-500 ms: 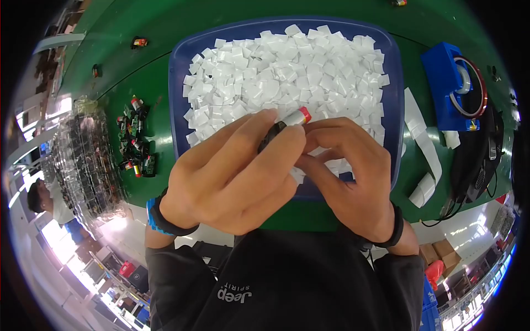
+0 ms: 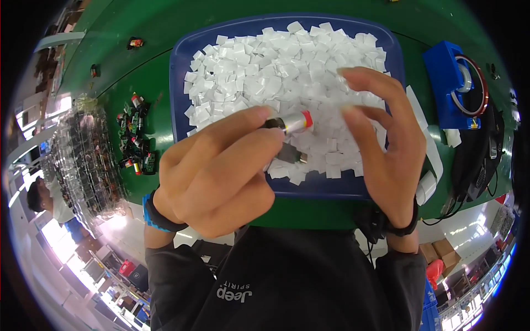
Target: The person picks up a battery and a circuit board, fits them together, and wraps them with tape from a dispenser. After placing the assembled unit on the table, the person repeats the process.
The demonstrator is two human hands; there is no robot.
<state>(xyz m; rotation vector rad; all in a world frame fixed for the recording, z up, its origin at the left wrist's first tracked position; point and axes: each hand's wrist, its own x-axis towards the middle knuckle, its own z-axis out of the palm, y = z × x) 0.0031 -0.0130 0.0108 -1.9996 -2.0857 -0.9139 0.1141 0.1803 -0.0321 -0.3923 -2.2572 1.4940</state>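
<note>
Silver cylinder [image 2: 295,122] sits pinched in the left hand [image 2: 221,176], the right hand [image 2: 395,154] parted wide.

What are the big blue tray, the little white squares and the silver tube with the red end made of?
Tray: probably smooth plastic; its one-colour rim shines softly. White squares: thin, slightly glossy paper or film, I can't tell which. Silver tube: gleams like metal, but might be a shiny wrapper.

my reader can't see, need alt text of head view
The left hand holds a dark part with a silver, red-tipped cylinder above a blue tray heaped with white squares; the right hand is open above its right side. On the green table, circuit boards lie to the left, a blue tape dispenser to the right.
</note>
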